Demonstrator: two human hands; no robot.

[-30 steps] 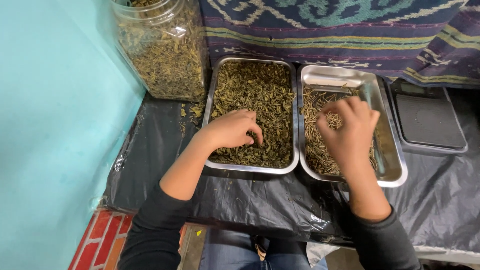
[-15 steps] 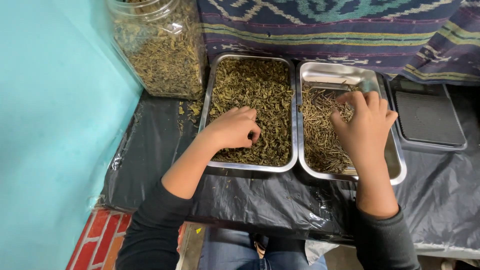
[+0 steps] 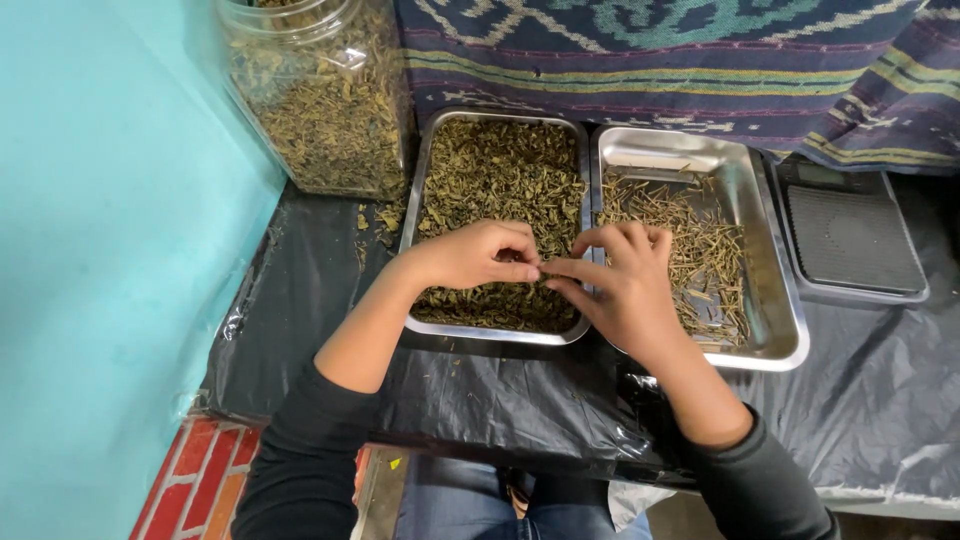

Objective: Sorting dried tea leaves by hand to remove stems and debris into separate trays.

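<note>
Two hands now meet over the leaf tray [image 3: 432,170]: the right hand [image 3: 625,290] has come across from the stem tray [image 3: 770,250] just right of it, fingertips touching the left hand [image 3: 475,255], both pinched on something tiny, probably a stem being passed.

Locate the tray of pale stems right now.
In the head view the tray of pale stems sits right of centre on the black plastic sheet, between the tray of dried leaves and the scale, partly under the right hand.
</note>
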